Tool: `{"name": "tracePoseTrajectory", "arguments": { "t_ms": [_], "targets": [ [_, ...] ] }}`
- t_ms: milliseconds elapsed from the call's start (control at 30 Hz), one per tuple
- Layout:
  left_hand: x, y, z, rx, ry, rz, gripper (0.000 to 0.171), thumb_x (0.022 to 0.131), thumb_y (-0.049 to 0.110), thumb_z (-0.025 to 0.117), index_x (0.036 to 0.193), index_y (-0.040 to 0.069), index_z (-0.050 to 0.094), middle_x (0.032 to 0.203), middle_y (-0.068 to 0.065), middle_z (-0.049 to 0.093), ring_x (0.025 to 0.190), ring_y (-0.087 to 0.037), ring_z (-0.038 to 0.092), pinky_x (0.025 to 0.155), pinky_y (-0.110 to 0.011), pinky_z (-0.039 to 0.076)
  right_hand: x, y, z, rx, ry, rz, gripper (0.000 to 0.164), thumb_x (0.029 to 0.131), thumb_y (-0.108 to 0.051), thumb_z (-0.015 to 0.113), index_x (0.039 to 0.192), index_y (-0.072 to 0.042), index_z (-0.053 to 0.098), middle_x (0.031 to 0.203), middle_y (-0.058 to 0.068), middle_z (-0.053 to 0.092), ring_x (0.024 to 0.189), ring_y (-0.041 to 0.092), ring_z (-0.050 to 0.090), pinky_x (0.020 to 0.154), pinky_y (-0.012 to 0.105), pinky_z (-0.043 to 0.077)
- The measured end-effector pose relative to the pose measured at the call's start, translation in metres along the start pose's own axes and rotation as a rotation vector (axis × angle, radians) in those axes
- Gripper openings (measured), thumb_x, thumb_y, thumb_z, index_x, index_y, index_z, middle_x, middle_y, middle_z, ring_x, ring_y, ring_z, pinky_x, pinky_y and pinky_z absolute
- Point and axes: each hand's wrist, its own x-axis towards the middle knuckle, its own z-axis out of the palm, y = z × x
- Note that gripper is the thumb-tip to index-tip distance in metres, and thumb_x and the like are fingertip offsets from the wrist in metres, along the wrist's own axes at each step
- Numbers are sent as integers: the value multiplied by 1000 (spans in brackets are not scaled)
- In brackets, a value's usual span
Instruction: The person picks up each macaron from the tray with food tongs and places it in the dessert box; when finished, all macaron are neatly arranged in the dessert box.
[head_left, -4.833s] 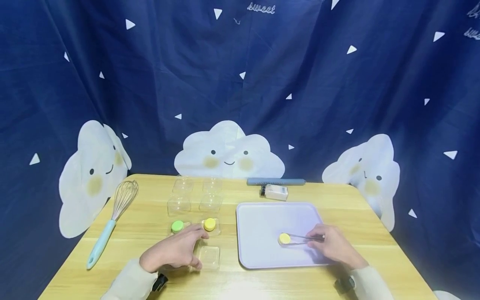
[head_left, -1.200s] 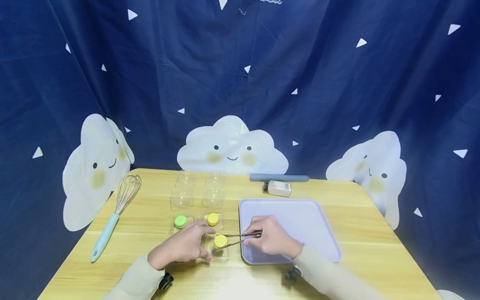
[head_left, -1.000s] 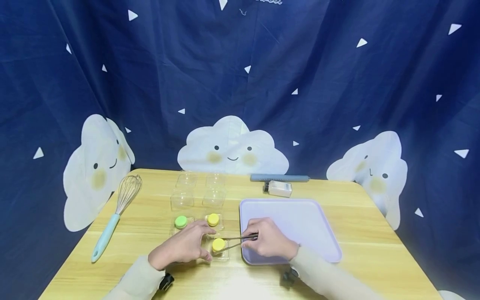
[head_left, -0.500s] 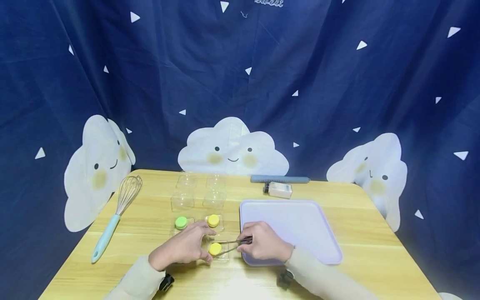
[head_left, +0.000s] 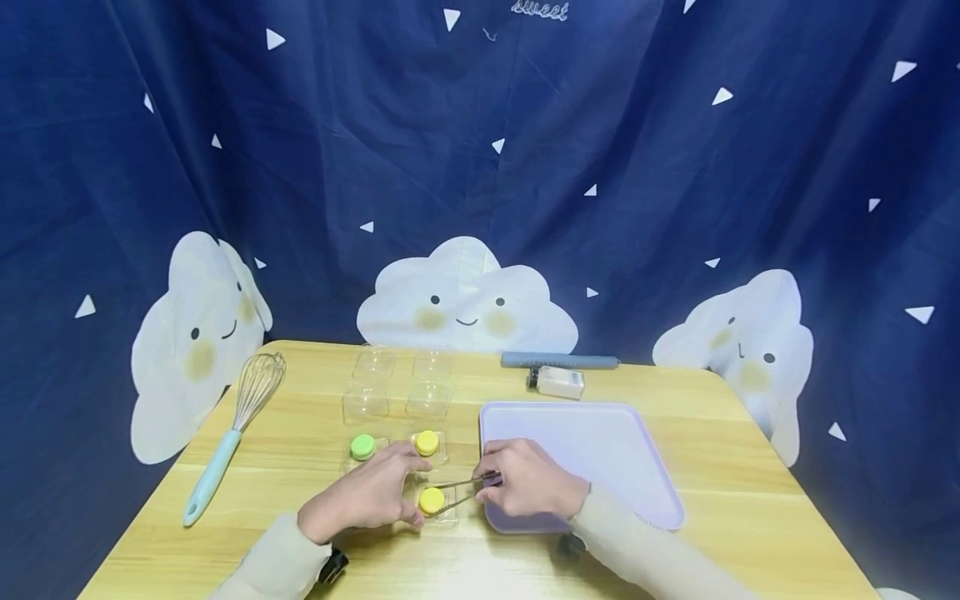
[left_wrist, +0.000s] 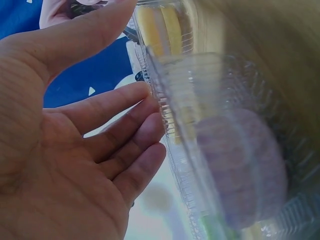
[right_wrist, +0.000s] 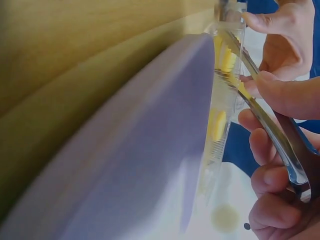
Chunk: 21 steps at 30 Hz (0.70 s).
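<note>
A clear plastic macaron box [head_left: 452, 512] lies in front of me, its compartments seen in part past my left hand. My left hand [head_left: 363, 493] touches its rim with the fingertips, thumb and fingers spread. With my right hand [head_left: 528, 479] I grip metal tongs [head_left: 461, 497], their tips on either side of a yellow macaron [head_left: 432, 500] in the near right compartment. Another yellow macaron [head_left: 427, 442] and a green macaron [head_left: 363, 447] sit in the far compartments. The left wrist view shows a purple macaron [left_wrist: 242, 167], hidden behind my left hand in the head view.
A lilac tray [head_left: 600, 458] lies beneath and right of my right hand. Behind the box is its clear domed lid [head_left: 365, 402]. A whisk [head_left: 225, 458] lies at the left. At the back are a small white bottle [head_left: 558, 382] and a blue-grey rod [head_left: 558, 361].
My right hand has carried the yellow macaron in the tongs leftward from the tray and lowered it into the near right compartment. My left hand has stayed at the box.
</note>
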Motion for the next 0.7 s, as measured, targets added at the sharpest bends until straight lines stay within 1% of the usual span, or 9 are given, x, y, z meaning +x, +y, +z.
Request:
{"name": "tracePoseTrajectory", "arguments": {
  "t_ms": [133,233,467,533,700],
  "targets": [
    [0,0,0,25,4,10,75,65,34,92,128,3,67,141,-18,58,132,-36,53,112,-58,47,1,-1,-2,-6,-20,-11,24,81,-31,82,101,-17,80,91,-7,72,72,-7,61,68,5,49],
    [0,0,0,38,5,17,74,65,34,92,128,4,67,138,-16,59,131,-34,54,111,-56,48,1,-1,-3,-13,-22,-28,26,82,-31,82,103,-17,80,91,-7,72,72,-8,61,67,3,48],
    [1,0,0,58,3,21,73,67,36,92,128,5,68,124,-2,60,120,-23,56,102,-48,55,4,-2,-10,-43,-12,-55,24,81,-32,82,101,-18,80,85,-8,68,64,-11,49,59,1,39],
    [1,0,0,49,-1,19,73,67,35,92,128,4,67,124,-2,60,120,-23,56,102,-48,55,3,-2,-12,-42,-10,-62,24,82,-32,81,100,-17,80,85,-8,68,64,-11,49,60,2,39],
    [0,0,0,31,-2,19,72,67,34,92,128,4,67,129,-5,60,125,-27,55,108,-51,51,1,-1,-19,8,-10,-72,23,82,-27,81,101,-14,80,86,-4,70,68,-7,52,64,2,43]
  ]
}}
